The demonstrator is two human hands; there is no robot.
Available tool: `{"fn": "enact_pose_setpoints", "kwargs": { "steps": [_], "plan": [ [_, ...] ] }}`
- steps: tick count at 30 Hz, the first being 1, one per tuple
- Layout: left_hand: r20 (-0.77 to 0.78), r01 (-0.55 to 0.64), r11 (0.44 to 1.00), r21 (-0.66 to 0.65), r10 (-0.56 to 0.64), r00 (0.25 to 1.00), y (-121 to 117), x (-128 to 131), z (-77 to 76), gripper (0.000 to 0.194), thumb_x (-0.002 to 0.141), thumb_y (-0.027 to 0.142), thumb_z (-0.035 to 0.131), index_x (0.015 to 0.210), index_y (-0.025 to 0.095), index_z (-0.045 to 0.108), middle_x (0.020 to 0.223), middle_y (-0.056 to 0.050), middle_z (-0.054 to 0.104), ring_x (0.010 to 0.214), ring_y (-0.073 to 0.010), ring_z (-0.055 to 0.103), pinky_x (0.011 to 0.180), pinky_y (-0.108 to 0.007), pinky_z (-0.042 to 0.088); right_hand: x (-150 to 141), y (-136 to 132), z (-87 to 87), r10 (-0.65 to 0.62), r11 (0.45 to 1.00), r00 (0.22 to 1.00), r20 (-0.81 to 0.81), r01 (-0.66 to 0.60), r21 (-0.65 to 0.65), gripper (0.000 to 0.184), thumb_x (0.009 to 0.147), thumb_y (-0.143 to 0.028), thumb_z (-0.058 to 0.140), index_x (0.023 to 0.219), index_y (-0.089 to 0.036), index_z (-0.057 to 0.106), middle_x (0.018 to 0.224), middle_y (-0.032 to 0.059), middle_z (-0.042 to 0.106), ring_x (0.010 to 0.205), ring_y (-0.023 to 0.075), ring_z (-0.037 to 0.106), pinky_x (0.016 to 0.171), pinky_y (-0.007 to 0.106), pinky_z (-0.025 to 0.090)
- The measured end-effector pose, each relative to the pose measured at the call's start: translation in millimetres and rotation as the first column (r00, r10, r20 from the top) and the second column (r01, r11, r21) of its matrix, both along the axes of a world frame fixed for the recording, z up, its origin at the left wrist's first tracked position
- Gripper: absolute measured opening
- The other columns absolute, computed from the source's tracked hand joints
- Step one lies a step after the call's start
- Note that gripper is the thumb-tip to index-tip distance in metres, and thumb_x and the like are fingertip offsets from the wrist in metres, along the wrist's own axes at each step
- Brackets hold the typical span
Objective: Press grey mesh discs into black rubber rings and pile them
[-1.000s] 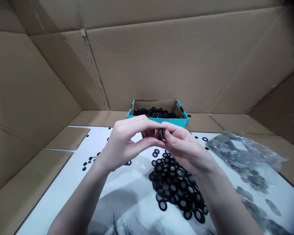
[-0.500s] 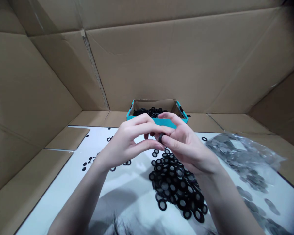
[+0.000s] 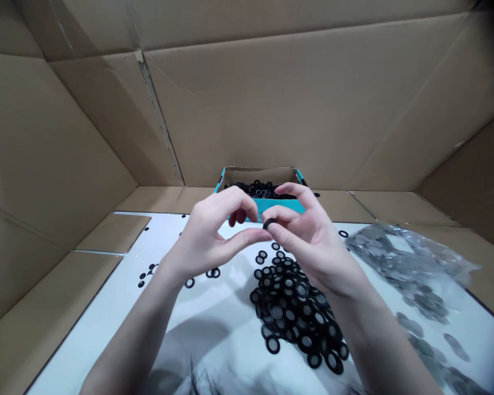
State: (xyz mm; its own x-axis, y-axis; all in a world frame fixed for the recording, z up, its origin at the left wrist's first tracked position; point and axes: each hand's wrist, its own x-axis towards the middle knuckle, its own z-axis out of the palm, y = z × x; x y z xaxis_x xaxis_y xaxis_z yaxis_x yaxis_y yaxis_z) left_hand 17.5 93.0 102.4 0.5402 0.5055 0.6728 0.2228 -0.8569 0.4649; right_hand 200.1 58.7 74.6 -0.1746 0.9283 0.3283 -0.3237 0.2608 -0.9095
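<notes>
A small black ring (image 3: 269,224) is pinched between the thumb and index finger of my right hand (image 3: 308,233), above the white table. Whether a disc sits inside it cannot be made out. My left hand (image 3: 214,233) reaches in from the left with its thumb tip pressed at the ring. Its index finger curls above, apart from the thumb, and the other fingers are bent. Below my right hand lies a heap of black rings (image 3: 290,315), many with pale grey discs in their middles.
Behind my hands stands a teal-edged cardboard box (image 3: 282,205) with more black rings. A clear plastic bag (image 3: 411,255) of grey discs lies at the right, with loose discs (image 3: 430,304) near it. Small black pieces (image 3: 141,284) dot the left. Cardboard walls (image 3: 271,109) surround the white table (image 3: 214,323).
My left index finger has lifted away from the ring and curled, while the left thumb stays at it. My right fingers have spread a little, and the ring has tilted.
</notes>
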Motion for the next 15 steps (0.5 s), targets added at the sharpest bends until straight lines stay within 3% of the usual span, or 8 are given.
{"fn": "enact_pose_setpoints", "kwargs": {
  "steps": [3, 8, 11, 15],
  "plan": [
    [-0.077, -0.016, 1.000, 0.025, 0.018, 0.997, -4, 1, 1.7, 0.020, 0.097, 0.020, 0.061, 0.078, 0.016, 0.058, 0.070, 0.004, 0.057, 0.064, -0.0078, 0.050, 0.067, -0.022, 0.041, -2, 0, 0.8, -0.137, 0.989, 0.987, 0.084, 0.132, 0.058, 0.047, 0.085, -0.038, 0.077, 0.118, -0.031, 0.044, 0.084, -0.0033, 0.065, 0.073, 0.0132, 0.059, 0.068, 0.029, 0.046],
    [-0.187, -0.037, 0.999, 0.019, 0.040, 0.982, -7, -1, 5.9, 0.018, 0.098, 0.015, 0.052, 0.081, 0.016, 0.056, 0.071, 0.005, 0.054, 0.064, -0.0080, 0.047, 0.070, -0.023, 0.038, -3, -3, 1.8, -0.236, 0.966, 0.948, 0.213, 0.205, 0.159, 0.038, 0.088, -0.029, 0.069, 0.115, -0.031, 0.042, 0.083, -0.0025, 0.064, 0.078, 0.0169, 0.060, 0.072, 0.034, 0.044],
    [-0.263, -0.034, 0.999, 0.032, 0.041, 0.964, -7, -2, 7.9, 0.019, 0.098, 0.014, 0.050, 0.080, 0.016, 0.054, 0.069, 0.006, 0.052, 0.066, -0.0085, 0.046, 0.071, -0.024, 0.036, 0, -5, 2.3, -0.275, 0.947, 0.913, 0.303, 0.202, 0.251, 0.032, 0.090, -0.020, 0.063, 0.112, -0.031, 0.043, 0.085, -0.0021, 0.064, 0.080, 0.0166, 0.058, 0.074, 0.033, 0.043],
    [-0.354, 0.023, 1.000, -0.020, -0.029, 0.935, -7, -5, 9.1, 0.024, 0.101, 0.015, 0.045, 0.078, 0.017, 0.049, 0.069, 0.008, 0.048, 0.063, -0.0082, 0.041, 0.074, -0.026, 0.034, 8, -8, 3.9, -0.243, 0.944, 0.863, 0.443, 0.105, 0.313, 0.032, 0.089, -0.014, 0.061, 0.111, -0.030, 0.044, 0.087, -0.0027, 0.062, 0.084, 0.0158, 0.057, 0.073, 0.031, 0.042]
  ]
}}
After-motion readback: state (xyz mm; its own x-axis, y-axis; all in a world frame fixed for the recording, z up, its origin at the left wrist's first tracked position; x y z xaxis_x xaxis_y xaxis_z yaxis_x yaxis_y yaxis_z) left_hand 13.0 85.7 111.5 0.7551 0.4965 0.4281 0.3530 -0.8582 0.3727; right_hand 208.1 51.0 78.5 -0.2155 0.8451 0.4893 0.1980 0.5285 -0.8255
